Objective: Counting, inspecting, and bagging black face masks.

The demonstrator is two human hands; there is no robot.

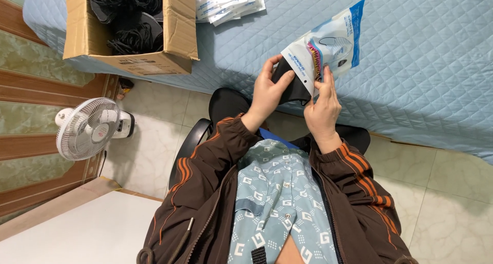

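My left hand (267,92) grips a black fabric mask (291,87), whose upper part sits inside the open mouth of a white and blue plastic pouch (328,43). The pouch is pinched at its lower edge by my right hand (323,107). Both hands are raised in front of my chest, over the edge of a bed covered with a light blue quilt (411,64). The mask's far end is hidden inside the pouch.
A cardboard box (128,43) with black masses of fabric and cords stands on the quilt at upper left. A stack of filled pouches (226,2) lies beside it. A white fan (87,128) stands on the tiled floor. A white tabletop (77,233) is at lower left.
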